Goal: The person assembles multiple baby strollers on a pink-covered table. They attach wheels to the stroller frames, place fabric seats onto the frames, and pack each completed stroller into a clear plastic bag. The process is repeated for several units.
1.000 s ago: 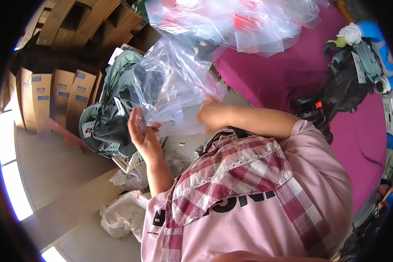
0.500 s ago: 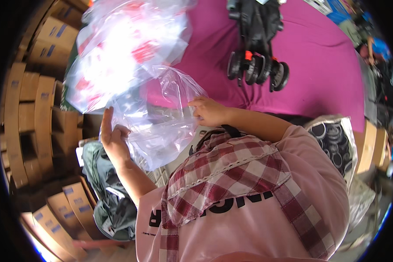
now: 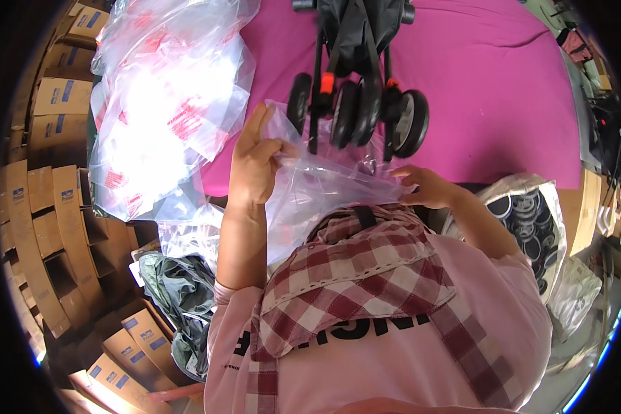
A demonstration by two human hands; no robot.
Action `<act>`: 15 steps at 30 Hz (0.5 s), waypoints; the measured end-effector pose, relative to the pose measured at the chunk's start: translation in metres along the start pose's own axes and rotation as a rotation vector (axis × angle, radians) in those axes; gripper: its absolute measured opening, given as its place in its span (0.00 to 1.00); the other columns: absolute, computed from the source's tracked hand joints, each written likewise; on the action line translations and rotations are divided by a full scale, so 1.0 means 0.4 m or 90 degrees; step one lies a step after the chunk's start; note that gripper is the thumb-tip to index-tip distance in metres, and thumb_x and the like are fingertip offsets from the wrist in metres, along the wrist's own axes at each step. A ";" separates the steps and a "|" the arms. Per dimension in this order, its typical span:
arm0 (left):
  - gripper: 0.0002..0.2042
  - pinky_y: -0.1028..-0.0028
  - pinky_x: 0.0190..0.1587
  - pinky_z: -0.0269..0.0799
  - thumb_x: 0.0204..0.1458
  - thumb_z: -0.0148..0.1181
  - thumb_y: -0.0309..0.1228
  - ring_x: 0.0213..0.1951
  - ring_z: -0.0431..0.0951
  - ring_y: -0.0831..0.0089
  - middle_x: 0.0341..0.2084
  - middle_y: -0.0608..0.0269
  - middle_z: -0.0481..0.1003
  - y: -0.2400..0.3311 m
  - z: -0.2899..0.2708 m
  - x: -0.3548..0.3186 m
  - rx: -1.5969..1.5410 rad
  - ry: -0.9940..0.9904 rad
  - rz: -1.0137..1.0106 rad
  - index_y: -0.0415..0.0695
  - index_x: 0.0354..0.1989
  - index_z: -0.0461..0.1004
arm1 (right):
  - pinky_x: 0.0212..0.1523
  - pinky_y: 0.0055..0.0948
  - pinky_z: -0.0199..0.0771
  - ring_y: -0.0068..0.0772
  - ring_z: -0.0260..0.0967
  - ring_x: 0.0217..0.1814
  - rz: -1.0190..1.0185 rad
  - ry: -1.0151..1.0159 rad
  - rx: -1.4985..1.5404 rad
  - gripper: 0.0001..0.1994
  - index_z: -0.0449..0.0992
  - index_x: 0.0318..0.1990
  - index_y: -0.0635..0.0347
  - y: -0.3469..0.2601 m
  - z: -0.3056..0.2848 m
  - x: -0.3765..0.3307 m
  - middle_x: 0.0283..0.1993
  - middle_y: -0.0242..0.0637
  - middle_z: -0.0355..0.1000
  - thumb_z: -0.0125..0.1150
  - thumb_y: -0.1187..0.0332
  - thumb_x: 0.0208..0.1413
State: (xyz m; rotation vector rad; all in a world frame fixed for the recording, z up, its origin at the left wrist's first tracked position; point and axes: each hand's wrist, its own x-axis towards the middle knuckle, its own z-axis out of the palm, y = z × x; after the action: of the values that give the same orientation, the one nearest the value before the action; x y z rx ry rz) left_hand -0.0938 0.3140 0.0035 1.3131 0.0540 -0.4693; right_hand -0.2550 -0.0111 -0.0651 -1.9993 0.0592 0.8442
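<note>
A clear plastic bag (image 3: 317,183) is stretched between my hands at the near edge of the table. My left hand (image 3: 254,162) grips its left side, the index finger pointing up and the other fingers curled on the film. On the bag's right edge, the fingers of my right hand (image 3: 426,188) are closed. Just beyond is a folded black stroller (image 3: 359,41), its wheels (image 3: 345,114) toward me and small orange-red parts on its legs. The lower wheel ends are right over the bag's far edge; whether film surrounds any wheel, I cannot tell.
A pile of clear bags with red print (image 3: 172,110) lies at the left on the magenta cloth (image 3: 490,90). Stacked cardboard boxes (image 3: 65,96) stand far left, dark green fabric items (image 3: 179,290) below. A white sack of black wheels (image 3: 524,221) stands at the right.
Both hands have moved right with the bag, and the bag is now spread in front of the stroller wheels. The stroller and the bag pile appear further left in view.
</note>
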 end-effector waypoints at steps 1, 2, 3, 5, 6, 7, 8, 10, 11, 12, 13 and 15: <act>0.36 0.75 0.32 0.73 0.51 0.46 0.15 0.32 0.80 0.69 0.66 0.41 0.61 0.006 0.040 0.047 -0.041 -0.009 0.009 0.28 0.72 0.47 | 0.65 0.39 0.66 0.45 0.70 0.62 -0.018 -0.004 -0.049 0.10 0.83 0.38 0.60 -0.004 -0.072 -0.002 0.63 0.44 0.70 0.70 0.66 0.50; 0.36 0.74 0.33 0.73 0.50 0.46 0.15 0.32 0.80 0.68 0.67 0.40 0.60 0.014 0.079 0.091 -0.006 0.034 0.015 0.28 0.72 0.47 | 0.65 0.39 0.66 0.44 0.70 0.62 -0.059 -0.008 -0.076 0.09 0.83 0.38 0.60 -0.004 -0.150 0.007 0.63 0.44 0.70 0.69 0.68 0.51; 0.36 0.73 0.33 0.74 0.50 0.46 0.15 0.33 0.80 0.67 0.67 0.40 0.60 0.032 0.111 0.137 0.029 0.072 0.027 0.27 0.72 0.46 | 0.64 0.40 0.67 0.43 0.70 0.62 -0.104 -0.005 -0.108 0.08 0.83 0.38 0.60 0.002 -0.216 0.032 0.62 0.43 0.70 0.68 0.69 0.52; 0.36 0.70 0.35 0.76 0.50 0.45 0.15 0.33 0.80 0.64 0.68 0.39 0.59 0.077 0.189 0.233 0.041 0.147 -0.002 0.27 0.72 0.45 | 0.62 0.41 0.68 0.44 0.70 0.61 -0.174 0.004 -0.024 0.07 0.82 0.37 0.60 0.039 -0.339 0.115 0.60 0.43 0.72 0.68 0.69 0.52; 0.37 0.70 0.35 0.77 0.50 0.45 0.15 0.33 0.80 0.64 0.68 0.39 0.59 0.076 0.211 0.297 0.067 0.181 -0.011 0.28 0.72 0.44 | 0.61 0.41 0.69 0.44 0.70 0.61 -0.210 0.014 0.018 0.07 0.82 0.37 0.60 0.054 -0.405 0.164 0.58 0.42 0.73 0.67 0.69 0.52; 0.37 0.69 0.35 0.77 0.50 0.45 0.15 0.33 0.80 0.63 0.68 0.39 0.59 0.060 0.216 0.366 0.092 0.216 -0.020 0.29 0.73 0.43 | 0.58 0.42 0.70 0.45 0.72 0.58 -0.283 0.034 -0.007 0.07 0.82 0.38 0.61 0.047 -0.465 0.210 0.52 0.43 0.77 0.67 0.70 0.52; 0.38 0.69 0.35 0.77 0.50 0.44 0.14 0.33 0.79 0.63 0.67 0.39 0.59 0.051 0.233 0.437 0.114 0.251 -0.027 0.29 0.73 0.42 | 0.58 0.41 0.71 0.46 0.72 0.57 -0.337 0.058 0.007 0.07 0.82 0.38 0.61 0.064 -0.523 0.275 0.51 0.44 0.77 0.66 0.70 0.52; 0.24 0.67 0.34 0.77 0.50 0.44 0.13 0.30 0.76 0.66 0.50 0.46 0.70 0.040 0.274 0.588 0.114 0.304 -0.009 0.27 0.59 0.59 | 0.56 0.41 0.72 0.46 0.72 0.56 -0.438 0.113 0.040 0.08 0.82 0.39 0.62 0.118 -0.612 0.419 0.49 0.45 0.77 0.66 0.70 0.53; 0.19 0.67 0.33 0.77 0.49 0.45 0.13 0.30 0.76 0.66 0.44 0.49 0.71 0.030 0.247 0.672 0.108 0.302 -0.003 0.29 0.52 0.62 | 0.56 0.41 0.72 0.46 0.72 0.55 -0.382 0.049 0.001 0.09 0.82 0.41 0.62 0.103 -0.685 0.472 0.50 0.46 0.77 0.65 0.69 0.53; 0.14 0.66 0.33 0.77 0.49 0.45 0.12 0.29 0.75 0.66 0.39 0.52 0.71 0.022 0.205 0.745 0.101 0.301 0.000 0.31 0.46 0.65 | 0.55 0.40 0.72 0.46 0.73 0.55 -0.325 -0.016 -0.038 0.10 0.81 0.43 0.61 0.073 -0.759 0.506 0.50 0.47 0.76 0.64 0.69 0.54; 0.09 0.66 0.34 0.76 0.49 0.46 0.12 0.29 0.75 0.65 0.32 0.56 0.67 0.025 0.124 0.804 0.501 0.239 0.118 0.34 0.39 0.63 | 0.55 0.40 0.72 0.46 0.73 0.55 -0.267 -0.083 -0.077 0.12 0.80 0.45 0.61 0.056 -0.813 0.527 0.50 0.47 0.75 0.64 0.69 0.55; 0.10 0.68 0.37 0.76 0.50 0.46 0.13 0.31 0.74 0.64 0.32 0.55 0.72 0.096 0.146 0.923 0.140 0.344 0.071 0.34 0.40 0.68 | 0.54 0.37 0.72 0.42 0.73 0.55 -0.291 0.037 -0.078 0.15 0.78 0.50 0.60 0.084 -0.861 0.544 0.51 0.45 0.75 0.63 0.66 0.58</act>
State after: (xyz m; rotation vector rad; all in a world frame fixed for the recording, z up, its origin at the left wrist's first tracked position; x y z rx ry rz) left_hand 0.2414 0.1546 -0.0561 1.6216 0.3850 -0.0149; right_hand 0.0839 -0.2361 -0.1041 -2.0362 -0.4103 0.5049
